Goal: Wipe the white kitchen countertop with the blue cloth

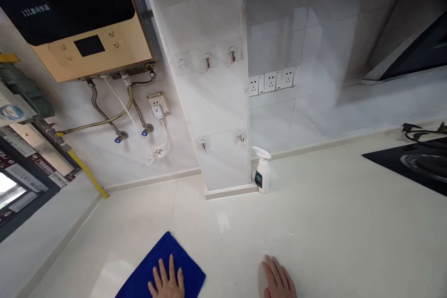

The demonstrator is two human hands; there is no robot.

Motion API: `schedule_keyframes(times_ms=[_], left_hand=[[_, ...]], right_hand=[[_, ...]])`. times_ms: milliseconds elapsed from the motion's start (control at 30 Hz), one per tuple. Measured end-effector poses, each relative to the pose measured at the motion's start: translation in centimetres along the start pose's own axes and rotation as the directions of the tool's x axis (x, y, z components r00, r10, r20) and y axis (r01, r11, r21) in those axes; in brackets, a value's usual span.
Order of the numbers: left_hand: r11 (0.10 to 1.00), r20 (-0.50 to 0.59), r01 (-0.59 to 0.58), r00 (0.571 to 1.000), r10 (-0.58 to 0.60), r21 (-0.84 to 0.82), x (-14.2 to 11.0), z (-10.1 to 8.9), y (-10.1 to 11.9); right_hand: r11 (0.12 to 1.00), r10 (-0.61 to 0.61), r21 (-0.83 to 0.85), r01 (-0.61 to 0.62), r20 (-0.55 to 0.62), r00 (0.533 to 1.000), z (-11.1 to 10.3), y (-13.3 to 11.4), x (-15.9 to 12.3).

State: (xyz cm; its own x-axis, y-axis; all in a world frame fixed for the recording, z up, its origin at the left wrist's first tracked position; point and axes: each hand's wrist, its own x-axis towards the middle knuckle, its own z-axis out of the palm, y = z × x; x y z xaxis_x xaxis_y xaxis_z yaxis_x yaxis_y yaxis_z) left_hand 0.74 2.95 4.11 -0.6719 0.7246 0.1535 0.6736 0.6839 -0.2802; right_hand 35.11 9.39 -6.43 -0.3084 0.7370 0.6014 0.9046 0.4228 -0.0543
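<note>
Spread flat on the pale countertop (314,223) is a blue cloth (146,270), partly cut off by the bottom edge of the view. My left hand (168,281) lies on top of it, palm down with fingers spread. To the right, my right hand (278,279) rests on the bare counter, its fingers stretched out and close together, holding nothing. A white spray bottle (264,178) with a dark label stands upright beside the base of the wall pillar, beyond both hands and touching neither.
A water heater (101,51) hangs at upper left, with hoses and a plugged-in socket (159,104) below. The tiled pillar (226,163) with hooks juts onto the counter. A black gas stove (419,160) is at right. A yellow pipe (87,172) meets the counter at left.
</note>
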Motion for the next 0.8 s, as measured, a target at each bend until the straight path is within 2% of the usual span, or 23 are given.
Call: schedule_keyframes(times_ms=[100, 233, 433, 567, 633, 800], left_hand=[[0.991, -0.011, -0.127, 0.992, 0.126, -0.048, -1.3, -1.5, 2.2], [0.927, -0.032, -0.307, 0.951, 0.308, -0.214, -2.9, -1.8, 4.6], [0.712, -0.155, -0.56, 0.819, 0.552, -0.424, -5.1, -0.6, 6.0], [0.615, -0.159, -0.64, 0.742, 0.652, -0.462, -5.5, -0.5, 5.7], [0.601, -0.153, -0.643, 0.732, 0.664, -0.474, -5.3, -0.5, 5.6], [0.608, -0.146, -0.608, 0.758, 0.636, -0.51, -4.3, -0.2, 6.1]], right_hand=[[1.0, -0.001, -0.01, 0.0, -0.006, 1.0, -1.1, -0.3, 0.5], [1.0, -0.002, 0.018, 0.003, -0.042, 0.999, -2.1, -0.4, 1.1], [0.999, -0.002, 0.053, 0.005, -0.064, 0.998, -2.6, -0.5, 1.4], [1.0, -0.009, 0.025, 0.011, -0.043, 0.999, -2.8, -0.5, 1.3], [1.0, -0.009, 0.002, 0.009, -0.017, 1.0, -2.7, -0.5, 1.1], [0.999, 0.001, -0.055, 0.002, 0.05, 0.999, -2.2, -0.3, 0.7]])
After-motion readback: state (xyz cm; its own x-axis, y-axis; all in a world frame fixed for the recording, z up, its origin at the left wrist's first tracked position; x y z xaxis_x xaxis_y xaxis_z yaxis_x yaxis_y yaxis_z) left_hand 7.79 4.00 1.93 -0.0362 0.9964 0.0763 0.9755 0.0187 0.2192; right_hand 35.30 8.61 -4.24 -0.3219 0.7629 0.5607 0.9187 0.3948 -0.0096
